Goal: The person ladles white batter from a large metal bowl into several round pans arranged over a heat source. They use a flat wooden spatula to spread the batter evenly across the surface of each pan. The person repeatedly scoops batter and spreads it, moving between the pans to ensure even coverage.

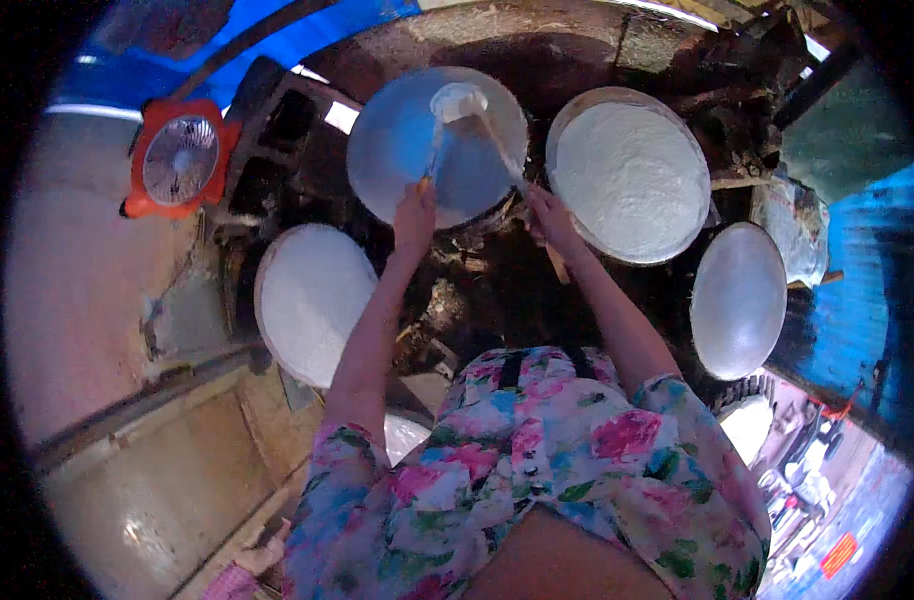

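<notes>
My left hand [416, 214] grips a long-handled utensil [435, 146] that reaches up over a wide, shallow metal pan [386, 161]. In my right hand [551, 217] is a second long-handled utensil [502, 142], whose wooden butt end sticks out below the fist. Both utensils meet at a small white mass [458, 103] near the far side of the pan; their tips cannot be told apart from it. Right of that pan, close to my right hand, stands a round vessel [628, 180] filled with a white, powdery-looking material.
A round vessel of smooth white material [318, 304] lies beside my left forearm. On the right is a shiny metal pan [739, 300]. An orange-framed fan [179, 159] stands at upper left. Dark, cluttered ground [517, 292] lies between my arms. A ledge [179, 450] is at lower left.
</notes>
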`<state>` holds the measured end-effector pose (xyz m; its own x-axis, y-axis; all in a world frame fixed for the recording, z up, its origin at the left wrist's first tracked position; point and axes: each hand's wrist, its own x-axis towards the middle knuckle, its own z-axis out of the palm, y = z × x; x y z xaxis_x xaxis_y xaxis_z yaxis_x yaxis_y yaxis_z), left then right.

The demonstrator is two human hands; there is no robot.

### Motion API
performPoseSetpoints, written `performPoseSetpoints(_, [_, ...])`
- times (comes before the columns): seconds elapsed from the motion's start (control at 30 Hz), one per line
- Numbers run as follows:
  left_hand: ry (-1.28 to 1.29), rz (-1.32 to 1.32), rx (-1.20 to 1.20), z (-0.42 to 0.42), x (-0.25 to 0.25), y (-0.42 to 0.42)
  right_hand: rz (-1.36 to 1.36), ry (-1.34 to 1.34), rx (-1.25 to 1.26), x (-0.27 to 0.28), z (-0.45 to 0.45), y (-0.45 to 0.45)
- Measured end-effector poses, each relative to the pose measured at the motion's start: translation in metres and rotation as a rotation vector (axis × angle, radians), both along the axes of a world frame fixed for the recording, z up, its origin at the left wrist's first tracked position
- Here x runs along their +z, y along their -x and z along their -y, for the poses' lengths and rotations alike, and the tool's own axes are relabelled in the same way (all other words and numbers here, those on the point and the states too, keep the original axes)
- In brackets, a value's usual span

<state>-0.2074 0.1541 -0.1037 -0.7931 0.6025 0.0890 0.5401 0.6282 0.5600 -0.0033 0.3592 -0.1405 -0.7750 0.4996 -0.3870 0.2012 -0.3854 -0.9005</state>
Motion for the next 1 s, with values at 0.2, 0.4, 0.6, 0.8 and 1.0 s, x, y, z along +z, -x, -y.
performPoseSetpoints(0.2, [-0.354, 0.655, 0.119, -0.031, 0.001, -0.009, 0.103, -0.105, -0.083, 0.027, 0.029, 0.019])
performPoseSetpoints(0.4, [0.045, 0.06, 0.044, 0.014, 0.038, 0.02, 0.12, -0.153, -0.231, 0.019, 0.019, -0.004])
performPoseSetpoints(0.6, [-0.067, -0.216, -0.05, -0.005, 0.016, 0.015, 0.15, -0.143, -0.238, 0.034, 0.027, 0.025])
performPoseSetpoints(0.8, [0.196, -0.03, -0.046, -0.03, 0.032, 0.044, 0.161, -0.472, -0.162, 0.016, 0.021, 0.012])
performPoseSetpoints(1.0, [0.098, -0.115, 0.176, 0.015, 0.016, 0.066, 0.172, -0.536, -0.071, 0.019, 0.01, 0.045])
